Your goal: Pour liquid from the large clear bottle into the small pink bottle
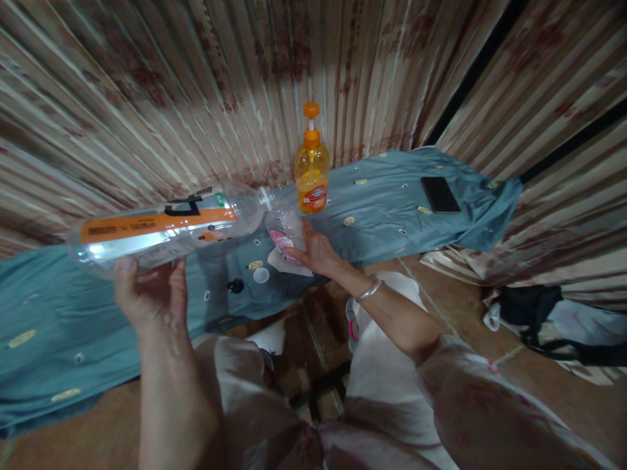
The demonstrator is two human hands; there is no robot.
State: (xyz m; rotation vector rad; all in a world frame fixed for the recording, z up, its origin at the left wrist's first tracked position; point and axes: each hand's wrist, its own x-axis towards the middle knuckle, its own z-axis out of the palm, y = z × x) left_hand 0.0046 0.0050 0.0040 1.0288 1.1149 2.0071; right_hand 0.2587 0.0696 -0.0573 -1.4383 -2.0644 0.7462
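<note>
My left hand point(151, 290) grips a large clear plastic bottle point(166, 228) with an orange and silver label, tilted nearly level with its neck toward the right. My right hand point(321, 251) is wrapped round a small clear bottle point(285, 228) with a pink label. The large bottle's neck meets the top of the small one; whether they touch I cannot tell. Under the small bottle lies a white tissue-like piece point(290, 264). Close by on the cloth are a white cap point(261, 275) and a black cap point(236, 286).
A pump bottle of orange liquid point(312, 176) stands behind the small bottle. The blue-green cloth point(377, 196) covers a narrow surface, with a black phone point(439, 194) at its right. Pleated curtains point(235, 85) hang behind. A dark bag point(533, 316) lies on the floor at right.
</note>
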